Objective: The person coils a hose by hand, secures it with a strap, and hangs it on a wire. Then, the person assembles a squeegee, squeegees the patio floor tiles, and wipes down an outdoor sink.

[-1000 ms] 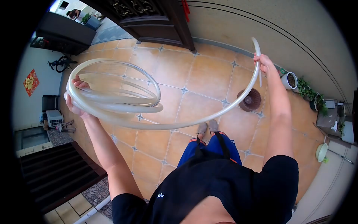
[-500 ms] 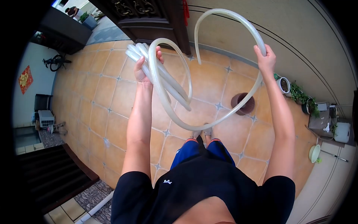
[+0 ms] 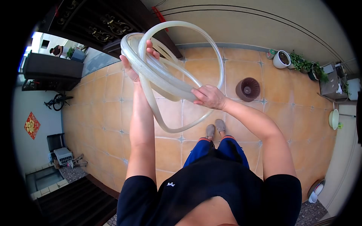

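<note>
Above the floor (image 3: 169,150), my left hand (image 3: 132,72), fingers spread, cradles the hose coil (image 3: 160,77); my right hand (image 3: 212,98) pinches its strands, likely for control.

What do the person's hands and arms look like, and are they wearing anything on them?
Both the left hand and the right hand have no glove that I can see, though part of the left one is hidden. The forearms are bare, with no watch or bracelet showing. The left sleeve and right sleeve are short, dark and plain, ending above the elbows.
</note>
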The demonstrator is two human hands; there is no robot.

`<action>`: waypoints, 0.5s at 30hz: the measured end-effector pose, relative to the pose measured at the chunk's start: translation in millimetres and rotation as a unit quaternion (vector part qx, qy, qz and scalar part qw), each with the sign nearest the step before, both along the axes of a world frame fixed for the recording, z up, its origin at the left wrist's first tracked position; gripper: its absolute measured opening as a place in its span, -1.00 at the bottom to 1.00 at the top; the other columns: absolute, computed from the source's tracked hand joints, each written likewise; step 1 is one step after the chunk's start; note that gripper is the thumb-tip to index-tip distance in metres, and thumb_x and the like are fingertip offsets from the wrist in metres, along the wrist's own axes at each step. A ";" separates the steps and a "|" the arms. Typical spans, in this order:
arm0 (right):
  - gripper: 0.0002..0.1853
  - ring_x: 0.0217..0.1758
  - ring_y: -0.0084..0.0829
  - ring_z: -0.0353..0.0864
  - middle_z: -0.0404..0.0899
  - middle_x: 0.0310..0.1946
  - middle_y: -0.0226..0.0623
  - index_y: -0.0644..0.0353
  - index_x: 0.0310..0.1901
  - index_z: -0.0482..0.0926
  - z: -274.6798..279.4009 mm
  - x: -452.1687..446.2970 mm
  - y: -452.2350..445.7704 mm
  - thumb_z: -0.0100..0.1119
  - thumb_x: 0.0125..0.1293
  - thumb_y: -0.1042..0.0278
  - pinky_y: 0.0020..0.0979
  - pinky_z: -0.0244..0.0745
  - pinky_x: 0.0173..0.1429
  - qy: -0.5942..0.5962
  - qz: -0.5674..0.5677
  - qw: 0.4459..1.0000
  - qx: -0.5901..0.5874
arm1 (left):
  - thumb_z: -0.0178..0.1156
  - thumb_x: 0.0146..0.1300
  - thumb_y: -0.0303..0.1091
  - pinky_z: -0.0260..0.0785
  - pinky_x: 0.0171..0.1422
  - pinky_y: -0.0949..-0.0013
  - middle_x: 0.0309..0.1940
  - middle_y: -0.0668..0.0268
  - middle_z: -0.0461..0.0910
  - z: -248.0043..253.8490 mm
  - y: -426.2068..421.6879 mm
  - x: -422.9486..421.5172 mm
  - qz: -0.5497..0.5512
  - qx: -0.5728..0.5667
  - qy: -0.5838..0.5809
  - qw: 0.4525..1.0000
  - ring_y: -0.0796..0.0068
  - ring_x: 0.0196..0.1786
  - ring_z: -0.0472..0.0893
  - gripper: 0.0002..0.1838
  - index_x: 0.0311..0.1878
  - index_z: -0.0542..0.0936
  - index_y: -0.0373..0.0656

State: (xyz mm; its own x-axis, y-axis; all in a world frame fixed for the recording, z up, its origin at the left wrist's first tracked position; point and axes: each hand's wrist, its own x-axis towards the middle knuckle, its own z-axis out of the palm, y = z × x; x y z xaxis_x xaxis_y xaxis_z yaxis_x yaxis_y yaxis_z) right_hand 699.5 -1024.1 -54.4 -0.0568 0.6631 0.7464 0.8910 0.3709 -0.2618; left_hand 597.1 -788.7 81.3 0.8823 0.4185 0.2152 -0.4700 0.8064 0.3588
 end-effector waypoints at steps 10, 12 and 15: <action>-0.42 -0.19 -0.28 0.52 0.48 -0.16 -0.30 0.03 0.23 0.31 -38.0 -11.5 -9.8 0.22 0.15 0.26 -0.32 0.44 -0.07 0.132 -0.045 0.970 -0.199 | 0.31 -0.05 0.02 0.38 0.03 0.29 -0.08 0.07 0.46 30.9 8.1 -12.7 0.047 0.184 0.145 0.971 0.37 -0.20 0.50 -0.19 0.20 0.30 -0.30; -0.44 -0.16 -0.27 0.53 0.48 -0.16 -0.26 0.09 0.22 0.31 -31.9 -12.7 -4.3 0.21 0.18 0.25 -0.32 0.43 -0.02 0.285 -0.036 0.935 -0.208 | 0.28 -0.07 0.01 0.35 0.10 0.30 -0.13 0.15 0.49 30.7 14.9 -11.1 0.027 0.188 0.141 0.972 0.38 -0.18 0.52 -0.19 0.17 0.31 -0.35; -0.47 -0.08 -0.29 0.54 0.51 -0.13 -0.18 0.18 0.20 0.31 -3.0 -15.4 42.9 0.16 0.23 0.22 -0.35 0.41 0.03 0.595 0.022 0.790 -0.148 | 0.30 -0.13 -0.04 0.39 0.11 0.22 -0.19 0.13 0.54 32.9 -0.4 0.3 0.075 0.173 0.133 0.973 0.35 -0.21 0.56 -0.24 0.08 0.39 -0.43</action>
State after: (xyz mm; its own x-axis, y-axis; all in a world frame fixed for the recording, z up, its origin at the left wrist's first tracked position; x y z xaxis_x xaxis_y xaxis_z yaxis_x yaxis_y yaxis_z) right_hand 684.1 -981.2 -57.4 0.5400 0.8355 0.1018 -0.0638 0.1613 -0.9848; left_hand 597.4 -789.1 114.2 0.8603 0.4907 0.1380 -0.4268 0.5453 0.7215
